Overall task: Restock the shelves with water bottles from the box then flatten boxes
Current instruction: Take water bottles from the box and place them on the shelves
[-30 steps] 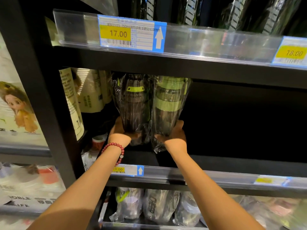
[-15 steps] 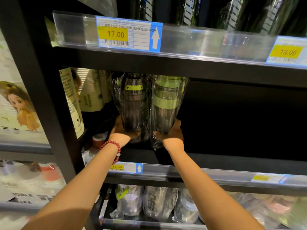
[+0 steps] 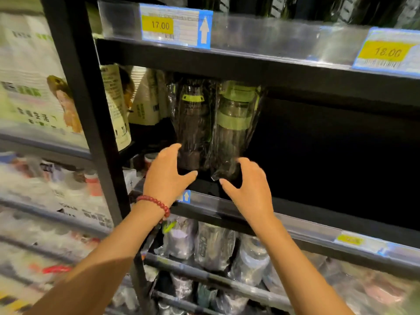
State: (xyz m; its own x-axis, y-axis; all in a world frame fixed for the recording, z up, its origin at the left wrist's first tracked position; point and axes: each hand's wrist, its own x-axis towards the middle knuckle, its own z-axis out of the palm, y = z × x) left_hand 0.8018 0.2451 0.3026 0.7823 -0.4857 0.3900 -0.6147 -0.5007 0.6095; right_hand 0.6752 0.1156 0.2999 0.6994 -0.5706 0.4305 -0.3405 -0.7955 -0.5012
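Observation:
Two dark water bottles in clear plastic wrap stand side by side on the middle shelf [image 3: 306, 214]. The left bottle [image 3: 193, 123] has a thin green band, the right bottle [image 3: 235, 123] a wide green band and lid. My left hand [image 3: 167, 176], with a red bead bracelet on the wrist, hovers just in front of the left bottle's base, fingers spread and holding nothing. In front of the right bottle's base my right hand [image 3: 248, 187] is also spread and holds nothing. The box is out of view.
Cream-labelled packages [image 3: 145, 103] stand left of the bottles. The shelf to the right of the bottles is dark and bare. A black upright post [image 3: 91, 114] borders the bay on the left. More wrapped bottles [image 3: 213, 246] fill the shelf below. Price tags read 17.00 and 18.00.
Both hands have let go of the bottles' bases and drawn back toward me, fingers spread. The two bottles stay standing on the shelf.

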